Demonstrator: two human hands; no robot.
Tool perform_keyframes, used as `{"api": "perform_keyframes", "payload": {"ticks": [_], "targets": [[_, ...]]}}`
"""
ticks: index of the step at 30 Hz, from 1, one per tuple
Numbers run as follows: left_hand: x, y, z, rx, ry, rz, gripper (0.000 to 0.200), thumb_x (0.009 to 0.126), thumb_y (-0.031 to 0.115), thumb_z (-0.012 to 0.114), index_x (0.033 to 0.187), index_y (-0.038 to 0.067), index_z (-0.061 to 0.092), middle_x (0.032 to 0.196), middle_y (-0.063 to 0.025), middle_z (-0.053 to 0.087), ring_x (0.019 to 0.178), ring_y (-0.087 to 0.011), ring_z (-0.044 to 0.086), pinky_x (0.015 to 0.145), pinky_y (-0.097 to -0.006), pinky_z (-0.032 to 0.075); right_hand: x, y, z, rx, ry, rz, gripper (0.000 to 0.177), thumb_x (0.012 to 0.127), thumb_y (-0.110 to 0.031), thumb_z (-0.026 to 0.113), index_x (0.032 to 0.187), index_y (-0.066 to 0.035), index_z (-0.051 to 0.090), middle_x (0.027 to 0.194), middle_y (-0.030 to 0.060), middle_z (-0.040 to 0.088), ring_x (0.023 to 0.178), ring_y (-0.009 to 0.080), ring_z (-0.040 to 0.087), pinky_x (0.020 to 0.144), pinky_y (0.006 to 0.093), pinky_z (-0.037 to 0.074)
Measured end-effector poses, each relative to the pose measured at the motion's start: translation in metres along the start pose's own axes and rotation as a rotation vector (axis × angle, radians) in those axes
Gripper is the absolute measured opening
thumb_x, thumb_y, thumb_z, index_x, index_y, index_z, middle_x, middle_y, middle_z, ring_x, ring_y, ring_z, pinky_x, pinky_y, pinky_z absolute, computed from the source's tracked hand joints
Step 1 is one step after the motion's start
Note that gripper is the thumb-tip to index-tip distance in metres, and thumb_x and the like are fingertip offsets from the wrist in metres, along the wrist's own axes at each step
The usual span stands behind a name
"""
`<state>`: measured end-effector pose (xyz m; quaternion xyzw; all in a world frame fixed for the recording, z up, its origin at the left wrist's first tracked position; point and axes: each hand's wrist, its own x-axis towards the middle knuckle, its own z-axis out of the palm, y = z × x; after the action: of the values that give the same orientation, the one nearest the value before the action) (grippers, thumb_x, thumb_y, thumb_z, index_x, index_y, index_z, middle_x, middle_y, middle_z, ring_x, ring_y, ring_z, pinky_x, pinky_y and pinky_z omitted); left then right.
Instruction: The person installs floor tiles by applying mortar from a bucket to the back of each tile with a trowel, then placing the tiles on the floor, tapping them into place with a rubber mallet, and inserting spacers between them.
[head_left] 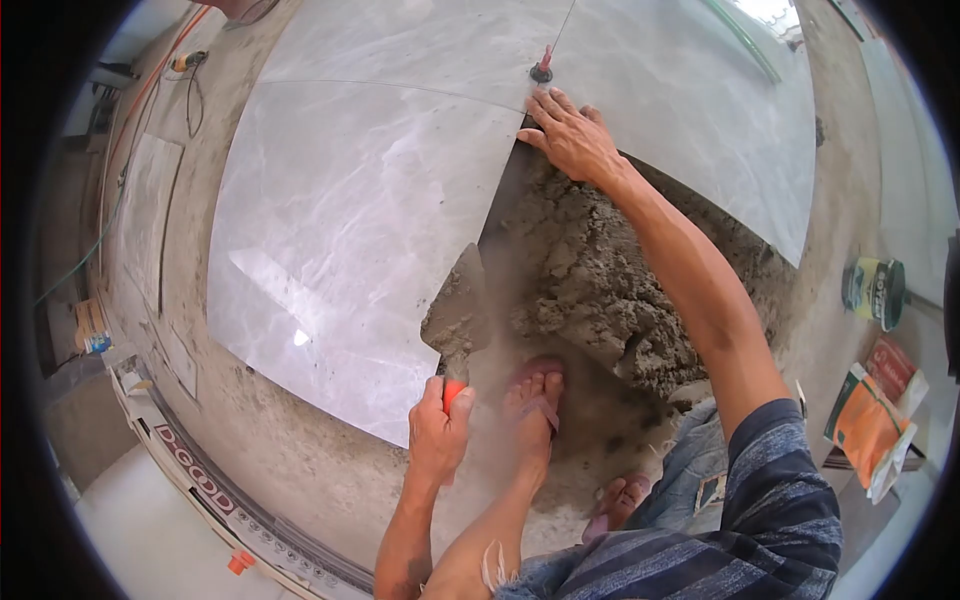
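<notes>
My left hand (437, 432) is closed around the red handle of a trowel (462, 305), whose pointed blade is coated with mortar and lies over the edge of the left marble-look tile (340, 210). My right hand (570, 138) rests with fingers spread at the corner where tiles meet, its forearm reaching across the bed of rough, lumpy mortar (600, 275). Just beyond those fingertips stands a small red tile-levelling clip (541, 68) with a dark base. The right tile (730, 140) borders the mortar on its far side.
My sandalled foot (533, 405) stands beside the mortar. Along the lower left runs a long box (200, 480) marked D-GOOD. At right are a dark green bucket (873, 290) and an orange bag (868, 425). A corded power tool (188, 62) lies at upper left.
</notes>
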<state>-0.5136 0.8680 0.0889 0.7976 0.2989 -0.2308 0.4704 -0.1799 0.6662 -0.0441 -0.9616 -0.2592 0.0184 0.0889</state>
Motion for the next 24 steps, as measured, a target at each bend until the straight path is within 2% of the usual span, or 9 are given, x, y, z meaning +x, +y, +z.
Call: {"api": "perform_keyframes", "payload": {"ticks": [4, 7, 14, 15, 17, 19, 21, 23, 24], "targets": [[0.005, 0.022, 0.002, 0.067, 0.021, 0.025, 0.031, 0.089, 0.027, 0.060, 0.087, -0.002, 0.049, 0.066, -0.0179, 0.054, 0.061, -0.0294, 0.053, 0.062, -0.0403, 0.045, -0.001, 0.005, 0.007, -0.006, 0.100, -0.028, 0.059, 0.099, -0.050, 0.037, 0.140, -0.008, 0.042, 0.149, 0.0087, 0.038, 0.139, 0.0257, 0.032, 0.102, 0.0532, 0.035], [0.013, 0.029, 0.004, 0.085, -0.025, 0.027, 0.032, 0.089, 0.028, 0.059, 0.089, -0.002, 0.048, 0.068, -0.0190, 0.055, 0.062, -0.0321, 0.054, 0.063, -0.0410, 0.046, -0.005, 0.003, -0.028, 0.045, -0.111, -0.030, 0.062, 0.100, -0.052, 0.031, 0.143, -0.008, 0.040, 0.153, 0.0095, 0.033, 0.142, 0.0256, 0.028, 0.109, 0.0490, 0.031], [0.058, 0.047, 0.046, -0.066, -0.124, 0.109, 0.037, 0.091, 0.037, 0.057, 0.087, 0.002, 0.047, 0.071, -0.0166, 0.056, 0.060, -0.0304, 0.054, 0.057, -0.0410, 0.046, -0.112, -0.028, -0.091, 0.585, 0.043, 0.244, 0.047, 0.099, -0.040, 0.046, 0.128, -0.003, 0.054, 0.109, 0.0162, 0.067, 0.102, 0.0299, 0.063, 0.084, 0.0385, 0.049], [0.058, 0.063, 0.052, -0.344, -0.232, -0.053, 0.036, 0.092, 0.038, 0.056, 0.087, 0.004, 0.047, 0.071, -0.0135, 0.054, 0.059, -0.0273, 0.053, 0.054, -0.0389, 0.045, -0.144, -0.045, -0.107, 0.727, 0.029, 0.303, 0.048, 0.099, -0.040, 0.048, 0.129, -0.003, 0.052, 0.102, 0.0158, 0.068, 0.096, 0.0289, 0.065, 0.079, 0.0388, 0.050], [0.056, 0.107, 0.071, -0.897, -0.443, -0.380, 0.035, 0.093, 0.041, 0.054, 0.085, 0.008, 0.047, 0.069, -0.0072, 0.052, 0.056, -0.0211, 0.051, 0.049, -0.0346, 0.044, -0.187, -0.077, -0.162, 1.187, -0.400, 0.699, 0.059, 0.095, -0.039, 0.056, 0.136, 0.000, 0.043, 0.100, 0.0209, 0.065, 0.099, 0.0340, 0.062, 0.086, 0.0400, 0.047], [0.067, 0.126, 0.110, -1.110, -0.350, -0.359, 0.033, 0.095, 0.042, 0.051, 0.085, 0.011, 0.045, 0.068, -0.0007, 0.046, 0.055, -0.0141, 0.047, 0.046, -0.0282, 0.042, -0.212, -0.083, -0.166, 1.241, -0.397, 0.696, 0.068, 0.095, -0.040, 0.056, 0.143, 0.001, 0.033, 0.106, 0.0211, 0.063, 0.095, 0.0292, 0.063, 0.085, 0.0390, 0.048], [0.078, 0.152, 0.136, -1.256, -0.261, -0.369, 0.035, 0.095, 0.042, 0.050, 0.085, 0.009, 0.044, 0.069, -0.0035, 0.047, 0.054, -0.0153, 0.047, 0.047, -0.0299, 0.043, -0.220, -0.079, -0.176, 1.195, -0.428, 0.669, 0.072, 0.095, -0.039, 0.054, 0.148, 0.002, 0.025, 0.115, 0.0215, 0.060, 0.095, 0.0253, 0.063, 0.085, 0.0380, 0.049], [0.093, 0.170, 0.159, -1.405, -0.148, -0.373, 0.035, 0.095, 0.040, 0.048, 0.082, 0.008, 0.043, 0.068, -0.0040, 0.046, 0.054, -0.0154, 0.047, 0.047, -0.0305, 0.043, -0.199, -0.058, -0.186, 1.101, -0.585, 0.756, 0.069, 0.096, -0.036, 0.053, 0.147, 0.003, 0.027, 0.119, 0.0221, 0.059, 0.099, 0.0239, 0.062, 0.088, 0.0369, 0.048], [0.100, 0.178, 0.169, -1.387, -0.061, -0.338, 0.036, 0.095, 0.040, 0.047, 0.079, 0.008, 0.043, 0.067, -0.0039, 0.047, 0.056, -0.0162, 0.049, 0.048, -0.0312, 0.043, -0.196, -0.049, -0.179, 1.097, -0.479, 0.688, 0.062, 0.097, -0.032, 0.050, 0.145, 0.002, 0.031, 0.115, 0.0241, 0.062, 0.105, 0.0279, 0.062, 0.091, 0.0370, 0.047]]}}
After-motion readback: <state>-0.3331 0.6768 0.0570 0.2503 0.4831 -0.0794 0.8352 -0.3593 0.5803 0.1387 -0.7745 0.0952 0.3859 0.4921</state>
